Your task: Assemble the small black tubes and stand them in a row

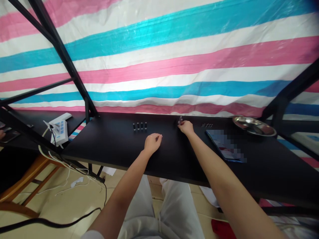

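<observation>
My left hand [153, 144] hovers over the front middle of the black table [119, 146], its fingers curled closed; a dark spot shows between them, too small to make out. Farther back, my right hand [186, 127] is closed in a pinch at a small pale, shiny piece [180, 119]. What the fingertips cover is hidden. Left of both hands, several short black cylinders with silvery lower ends [142, 125] stand upright in a row. Several tiny clear or silvery pieces [207, 125] lie to the right of my right hand.
A phone or tablet [221, 144] lies right of my right forearm. Behind it sits a round shiny metal dish [256, 126]. Black metal frame bars [66, 63] rise at left. A striped sheet [174, 66] hangs behind the table. White power strips and cables [59, 131] are at far left.
</observation>
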A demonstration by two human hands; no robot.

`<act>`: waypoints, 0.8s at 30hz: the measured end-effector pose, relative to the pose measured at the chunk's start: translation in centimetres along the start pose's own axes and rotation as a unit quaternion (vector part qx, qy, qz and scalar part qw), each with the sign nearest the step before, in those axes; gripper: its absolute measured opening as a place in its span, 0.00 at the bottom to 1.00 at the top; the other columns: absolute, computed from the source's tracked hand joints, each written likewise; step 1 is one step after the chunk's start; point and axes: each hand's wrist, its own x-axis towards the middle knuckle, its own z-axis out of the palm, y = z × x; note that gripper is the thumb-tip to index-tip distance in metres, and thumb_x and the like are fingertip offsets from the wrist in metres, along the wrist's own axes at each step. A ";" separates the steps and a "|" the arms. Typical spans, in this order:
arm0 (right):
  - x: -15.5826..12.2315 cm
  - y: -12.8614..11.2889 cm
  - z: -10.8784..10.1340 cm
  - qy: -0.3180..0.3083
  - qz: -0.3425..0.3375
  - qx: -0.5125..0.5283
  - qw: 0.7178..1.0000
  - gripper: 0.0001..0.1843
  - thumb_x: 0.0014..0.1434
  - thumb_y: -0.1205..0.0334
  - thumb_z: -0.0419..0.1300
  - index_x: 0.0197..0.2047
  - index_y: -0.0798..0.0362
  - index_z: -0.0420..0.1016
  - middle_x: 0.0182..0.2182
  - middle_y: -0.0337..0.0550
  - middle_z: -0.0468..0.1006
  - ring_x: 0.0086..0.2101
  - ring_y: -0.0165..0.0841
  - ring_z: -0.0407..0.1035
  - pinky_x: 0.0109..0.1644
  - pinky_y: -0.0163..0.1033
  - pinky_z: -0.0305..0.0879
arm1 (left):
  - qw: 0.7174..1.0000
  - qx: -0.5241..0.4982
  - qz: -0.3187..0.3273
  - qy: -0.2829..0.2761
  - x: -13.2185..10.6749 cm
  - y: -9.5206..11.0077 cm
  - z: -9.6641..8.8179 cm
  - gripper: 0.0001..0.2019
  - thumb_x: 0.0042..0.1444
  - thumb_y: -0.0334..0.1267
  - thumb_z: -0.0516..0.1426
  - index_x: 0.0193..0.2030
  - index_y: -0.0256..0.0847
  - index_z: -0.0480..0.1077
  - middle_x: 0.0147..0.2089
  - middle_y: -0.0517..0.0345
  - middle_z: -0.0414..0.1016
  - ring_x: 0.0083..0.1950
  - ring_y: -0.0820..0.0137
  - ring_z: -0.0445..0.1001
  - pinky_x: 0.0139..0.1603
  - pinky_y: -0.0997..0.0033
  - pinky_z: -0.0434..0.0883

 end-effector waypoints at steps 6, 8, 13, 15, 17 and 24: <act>-1.6 0.2 -0.4 0.052 0.024 0.070 0.996 0.10 0.42 0.68 0.59 0.32 0.57 0.73 0.33 0.52 0.77 0.38 0.42 0.71 0.45 0.43 0.64 | 0.999 0.028 -0.018 0.001 -0.1 0.4 -0.3 0.14 0.58 0.40 0.48 0.32 0.38 0.73 0.31 0.56 0.74 0.32 0.73 0.70 0.34 0.75 0.65; -2.9 0.2 -0.4 0.079 0.031 0.090 0.992 0.11 0.44 0.66 0.57 0.34 0.57 0.73 0.32 0.52 0.77 0.37 0.40 0.71 0.44 0.43 0.64 | 0.998 0.057 -0.030 0.012 -0.3 0.8 -0.6 0.14 0.59 0.39 0.47 0.35 0.39 0.73 0.35 0.55 0.74 0.35 0.71 0.71 0.37 0.74 0.66; -6.8 -0.1 -0.3 0.205 -0.032 0.218 0.954 0.13 0.49 0.61 0.52 0.36 0.56 0.71 0.31 0.48 0.76 0.32 0.35 0.70 0.42 0.42 0.64 | 0.987 0.129 -0.094 0.017 0.0 2.0 -1.4 0.20 0.59 0.37 0.46 0.59 0.40 0.58 0.46 0.50 0.72 0.43 0.66 0.73 0.43 0.69 0.67; -7.9 -0.4 -0.3 0.213 -0.103 0.239 0.942 0.14 0.52 0.59 0.50 0.38 0.56 0.70 0.31 0.47 0.76 0.31 0.33 0.69 0.41 0.41 0.65 | 0.980 0.148 -0.132 0.003 0.6 2.3 -1.8 0.26 0.59 0.38 0.46 0.64 0.39 0.48 0.48 0.47 0.71 0.44 0.64 0.73 0.44 0.67 0.67; -8.6 -0.7 -0.3 0.205 -0.148 0.245 0.936 0.14 0.53 0.59 0.50 0.39 0.55 0.70 0.30 0.45 0.75 0.30 0.32 0.68 0.40 0.40 0.65 | 0.971 0.165 -0.170 -0.017 1.5 2.5 -2.2 0.30 0.58 0.37 0.47 0.66 0.37 0.41 0.50 0.44 0.70 0.45 0.62 0.73 0.45 0.65 0.67; -9.2 -1.0 0.1 0.158 -0.183 0.237 0.941 0.14 0.54 0.58 0.50 0.38 0.55 0.71 0.28 0.43 0.74 0.27 0.31 0.67 0.36 0.38 0.64 | 0.947 0.201 -0.236 -0.077 4.5 1.8 -3.3 0.35 0.56 0.34 0.49 0.67 0.30 0.35 0.50 0.35 0.70 0.51 0.57 0.70 0.50 0.61 0.65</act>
